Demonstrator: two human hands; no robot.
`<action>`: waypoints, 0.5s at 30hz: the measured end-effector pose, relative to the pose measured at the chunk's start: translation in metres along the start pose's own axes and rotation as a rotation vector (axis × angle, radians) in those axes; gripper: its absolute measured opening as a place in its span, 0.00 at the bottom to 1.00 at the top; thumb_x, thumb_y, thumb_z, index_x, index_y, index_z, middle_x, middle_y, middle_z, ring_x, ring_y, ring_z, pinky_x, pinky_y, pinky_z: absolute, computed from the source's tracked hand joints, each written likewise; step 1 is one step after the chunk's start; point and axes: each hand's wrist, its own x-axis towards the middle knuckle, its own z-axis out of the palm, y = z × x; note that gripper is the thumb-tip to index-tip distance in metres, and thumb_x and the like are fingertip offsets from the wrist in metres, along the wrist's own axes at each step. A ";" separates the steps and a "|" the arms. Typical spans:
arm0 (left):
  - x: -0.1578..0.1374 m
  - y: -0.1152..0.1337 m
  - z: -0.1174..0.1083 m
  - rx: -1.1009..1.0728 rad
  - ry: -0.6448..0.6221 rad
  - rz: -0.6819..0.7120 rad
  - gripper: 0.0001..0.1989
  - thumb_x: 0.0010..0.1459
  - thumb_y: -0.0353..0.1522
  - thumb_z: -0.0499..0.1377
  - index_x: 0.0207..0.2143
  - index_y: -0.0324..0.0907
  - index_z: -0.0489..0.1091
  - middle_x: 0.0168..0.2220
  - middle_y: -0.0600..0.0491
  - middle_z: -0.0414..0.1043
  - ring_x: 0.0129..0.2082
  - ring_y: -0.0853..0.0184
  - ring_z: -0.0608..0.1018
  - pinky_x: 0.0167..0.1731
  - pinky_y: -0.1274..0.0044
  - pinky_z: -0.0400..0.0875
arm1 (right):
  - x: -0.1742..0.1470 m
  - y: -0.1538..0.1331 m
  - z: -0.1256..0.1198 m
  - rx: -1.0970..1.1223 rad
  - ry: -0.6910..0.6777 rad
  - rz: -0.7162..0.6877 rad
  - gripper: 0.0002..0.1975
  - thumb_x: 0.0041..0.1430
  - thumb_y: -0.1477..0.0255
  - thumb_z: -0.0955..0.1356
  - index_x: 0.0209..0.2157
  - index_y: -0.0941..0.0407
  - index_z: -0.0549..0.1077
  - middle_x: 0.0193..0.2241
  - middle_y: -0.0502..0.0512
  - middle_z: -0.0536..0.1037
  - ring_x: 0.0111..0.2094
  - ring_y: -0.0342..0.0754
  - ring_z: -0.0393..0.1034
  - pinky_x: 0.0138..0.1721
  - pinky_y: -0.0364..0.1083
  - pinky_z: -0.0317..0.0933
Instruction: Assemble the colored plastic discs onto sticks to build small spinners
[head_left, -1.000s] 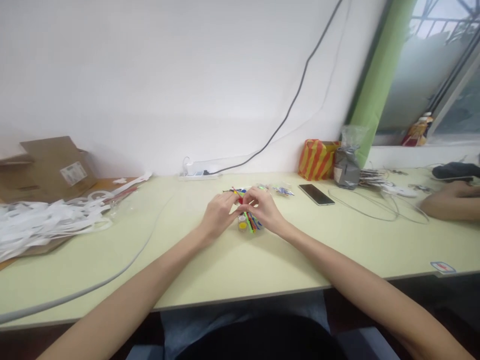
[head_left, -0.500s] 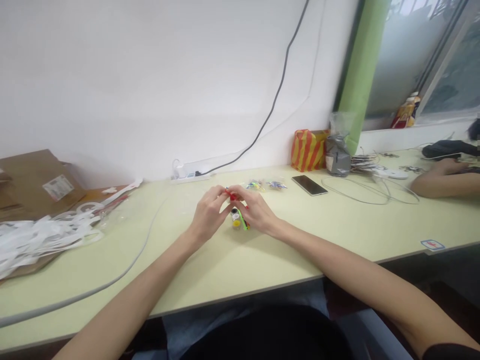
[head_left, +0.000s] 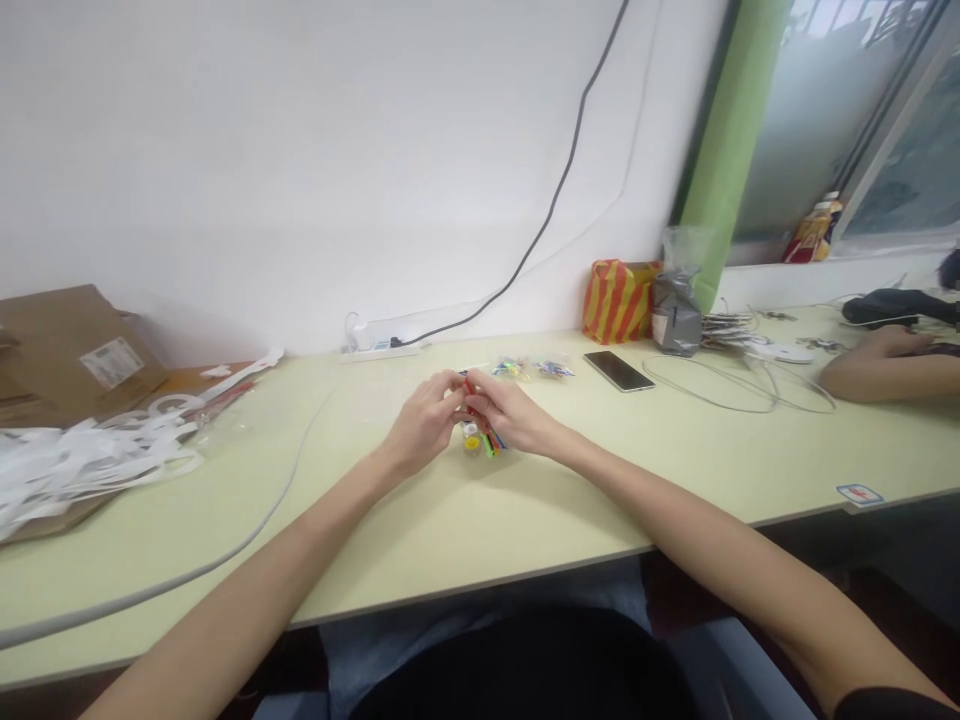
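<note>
My left hand (head_left: 426, 418) and my right hand (head_left: 516, 412) meet over the table, fingertips pinched together around a small red piece (head_left: 470, 390). Its kind is hard to make out, since the fingers cover most of it. Just below the hands lie a small round pot with a yellow top (head_left: 472, 444), a white-topped one (head_left: 470, 429) behind it, and a few thin coloured pieces (head_left: 489, 444) in green, red and blue, partly hidden by my right hand.
Clear bags of small colourful parts (head_left: 511, 368) lie behind the hands, beside a phone (head_left: 619, 371). A power strip (head_left: 381, 348) is against the wall. White strips (head_left: 97, 465) and a cardboard box (head_left: 82, 345) lie left; a grey cable (head_left: 247, 540) crosses the table. Another person's arm (head_left: 889, 370) rests at right.
My fingers have closed in more tightly around the red piece, and my right hand has turned slightly. The black-topped pot is now hidden; blue pieces show beside the green one.
</note>
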 end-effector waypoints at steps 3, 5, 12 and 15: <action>0.000 0.000 -0.002 -0.082 -0.030 0.019 0.12 0.65 0.23 0.49 0.44 0.43 0.69 0.50 0.45 0.67 0.48 0.60 0.72 0.46 0.67 0.71 | 0.000 0.004 -0.005 0.153 -0.070 0.012 0.05 0.68 0.73 0.59 0.35 0.53 0.59 0.22 0.43 0.66 0.22 0.43 0.64 0.28 0.41 0.59; 0.001 0.000 -0.004 -0.121 -0.048 0.031 0.13 0.65 0.23 0.49 0.44 0.43 0.70 0.52 0.45 0.66 0.50 0.60 0.71 0.47 0.67 0.71 | 0.001 0.007 -0.007 0.281 -0.132 0.053 0.04 0.69 0.70 0.60 0.38 0.53 0.60 0.22 0.43 0.67 0.22 0.43 0.66 0.27 0.42 0.61; 0.003 0.003 -0.007 -0.191 -0.047 0.034 0.16 0.61 0.21 0.49 0.41 0.44 0.73 0.54 0.46 0.65 0.48 0.62 0.72 0.45 0.69 0.72 | 0.004 0.013 -0.015 0.571 -0.284 0.120 0.14 0.68 0.58 0.65 0.38 0.54 0.61 0.22 0.47 0.74 0.22 0.45 0.71 0.25 0.42 0.65; 0.004 0.004 -0.008 -0.184 -0.058 0.049 0.17 0.62 0.21 0.49 0.42 0.44 0.73 0.54 0.46 0.65 0.50 0.61 0.71 0.46 0.69 0.71 | 0.004 0.014 -0.019 0.597 -0.333 0.126 0.15 0.68 0.57 0.66 0.39 0.54 0.62 0.23 0.48 0.76 0.23 0.45 0.73 0.28 0.43 0.67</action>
